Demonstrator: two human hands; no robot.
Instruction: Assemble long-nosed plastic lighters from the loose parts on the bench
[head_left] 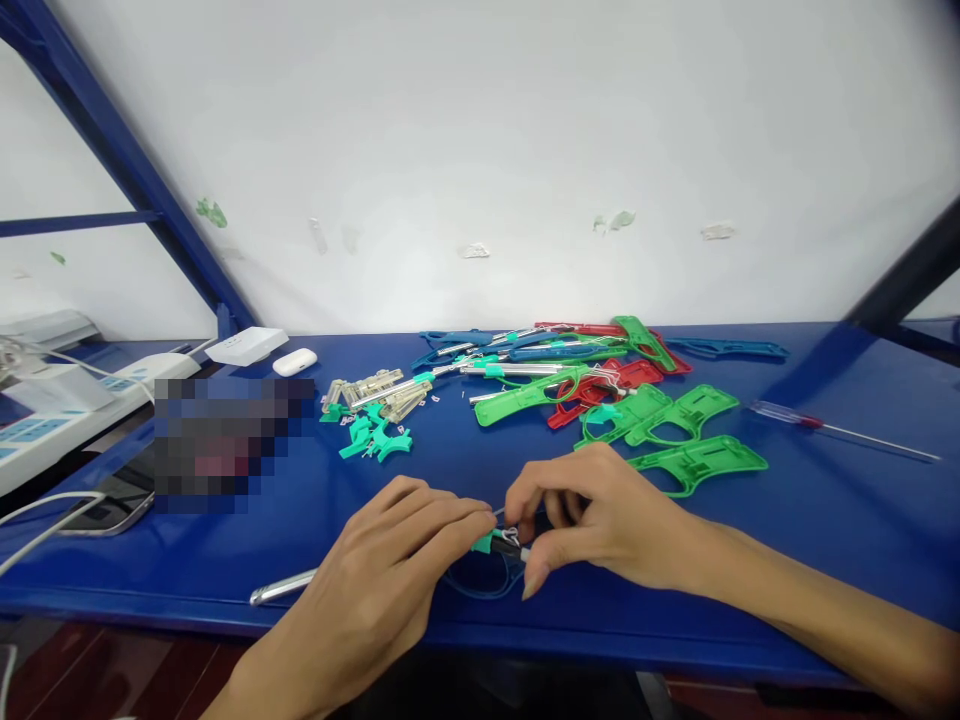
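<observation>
A blue frame [484, 590] with a black part [504, 546] lies near the table's [810, 545] front edge, its long axis seemingly running left to right in line with a silver tube [283, 588] that juts out beyond the left hand [386, 570]. That hand is closed over the middle, while the right hand [600, 520], nearer the right end, holds thumb and forefinger around it, whether gripping cannot be told. Beyond lie green shells [716, 460] and a screwdriver [810, 423].

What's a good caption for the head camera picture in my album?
Left hand and right hand busy with a small teal-and-black part, with green plastic pieces and a screwdriver beyond.
</observation>
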